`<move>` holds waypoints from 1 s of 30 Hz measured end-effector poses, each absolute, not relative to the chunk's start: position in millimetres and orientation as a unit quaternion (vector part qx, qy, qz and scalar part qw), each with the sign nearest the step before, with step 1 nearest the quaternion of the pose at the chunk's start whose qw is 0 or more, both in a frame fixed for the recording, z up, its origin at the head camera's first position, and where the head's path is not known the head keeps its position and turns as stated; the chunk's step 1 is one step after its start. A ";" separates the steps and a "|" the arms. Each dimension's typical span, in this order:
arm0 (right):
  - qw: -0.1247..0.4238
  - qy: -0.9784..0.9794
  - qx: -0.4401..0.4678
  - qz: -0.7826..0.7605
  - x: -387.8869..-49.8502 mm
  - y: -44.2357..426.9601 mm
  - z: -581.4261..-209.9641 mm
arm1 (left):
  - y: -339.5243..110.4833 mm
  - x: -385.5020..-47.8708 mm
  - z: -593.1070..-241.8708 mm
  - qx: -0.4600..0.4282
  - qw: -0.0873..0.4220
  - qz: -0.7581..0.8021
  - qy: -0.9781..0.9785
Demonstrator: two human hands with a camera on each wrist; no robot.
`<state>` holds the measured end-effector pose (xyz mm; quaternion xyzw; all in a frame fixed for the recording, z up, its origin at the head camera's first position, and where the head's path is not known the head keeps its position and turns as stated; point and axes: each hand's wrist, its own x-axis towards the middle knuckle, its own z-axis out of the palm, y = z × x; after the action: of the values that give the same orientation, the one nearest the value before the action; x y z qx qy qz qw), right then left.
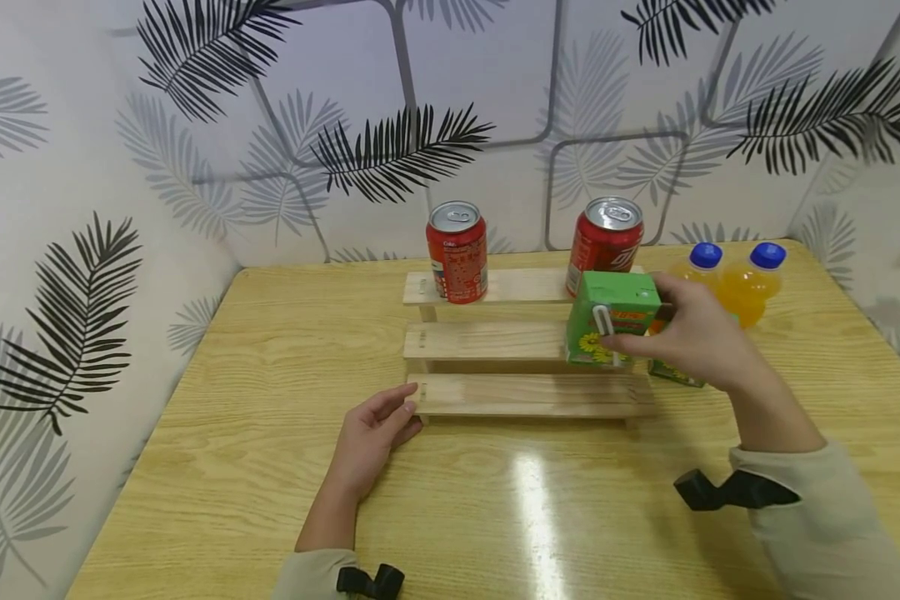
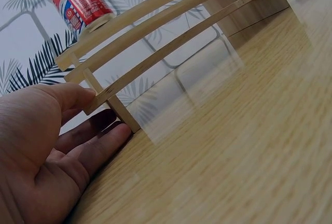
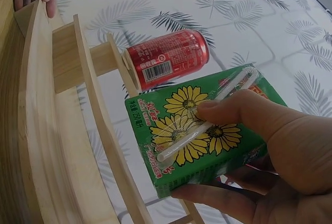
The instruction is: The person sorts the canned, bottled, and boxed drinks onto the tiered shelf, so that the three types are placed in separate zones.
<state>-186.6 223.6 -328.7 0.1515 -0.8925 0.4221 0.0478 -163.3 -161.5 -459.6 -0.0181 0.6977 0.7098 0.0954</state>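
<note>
My right hand [image 1: 693, 337] grips a green drink carton [image 3: 207, 130] with yellow flowers and a wrapped straw on its face. In the head view the carton is held above the right part of a three-step wooden rack [image 1: 525, 395]. The thumb presses on the flower side; the other fingers are partly behind the carton. At the rack's left end, my left hand [image 1: 375, 433] holds the lowest step. In the left wrist view, its fingers [image 2: 104, 143] reach down by the rack's leg. Two red cola cans stand on the top step, one left [image 1: 459, 254] and one right [image 1: 603, 237].
Two orange drink bottles [image 1: 752, 287] with blue caps stand right of the rack. Another green carton [image 1: 677, 374] is at the rack's right end, partly hidden by the right hand. A leaf-patterned wall covering [image 1: 360, 217] rises behind the wooden table [image 1: 270, 358].
</note>
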 end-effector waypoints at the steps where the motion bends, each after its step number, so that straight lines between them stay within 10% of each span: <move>1: 0.048 -0.892 0.153 0.423 -186.6 222.3 -328.6 | -161.6 -163.4 -459.8 -0.019 0.095 0.709 0.698; 30: 0.009 -0.894 0.156 0.421 -188.5 196.1 -324.1 | -161.9 -164.7 -460.8 -0.022 0.101 0.711 0.696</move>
<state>-188.5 196.1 -324.1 0.1561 -0.8935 0.4210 0.0086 -164.7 -161.9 -460.8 -0.0221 0.6959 0.7107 0.1009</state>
